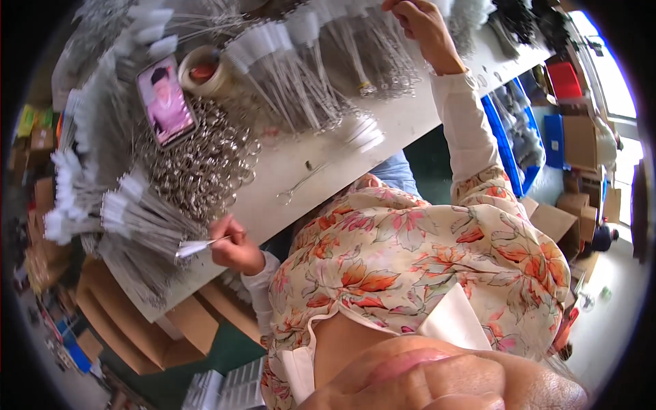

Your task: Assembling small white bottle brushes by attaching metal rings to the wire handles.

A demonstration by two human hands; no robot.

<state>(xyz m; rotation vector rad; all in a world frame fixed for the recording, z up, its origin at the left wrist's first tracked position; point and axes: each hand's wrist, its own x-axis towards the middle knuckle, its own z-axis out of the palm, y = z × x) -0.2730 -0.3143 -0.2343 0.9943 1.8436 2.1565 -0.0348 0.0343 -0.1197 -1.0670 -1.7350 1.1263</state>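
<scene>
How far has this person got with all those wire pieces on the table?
Done, apparently: fanned bundles of thin metal wires with white tags lie stacked around the white table. In hand: the left hand pinches one white-tagged wire; the right hand reaches into the far bundles. Left: a heap of loose silver metal rings.

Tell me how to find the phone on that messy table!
Start at the long white table, then find the big heap of shiny metal rings. The phone lies at that heap's far edge, beside a roll of tape. It is the only flat rectangle there, and its lit screen glows pink.
</scene>
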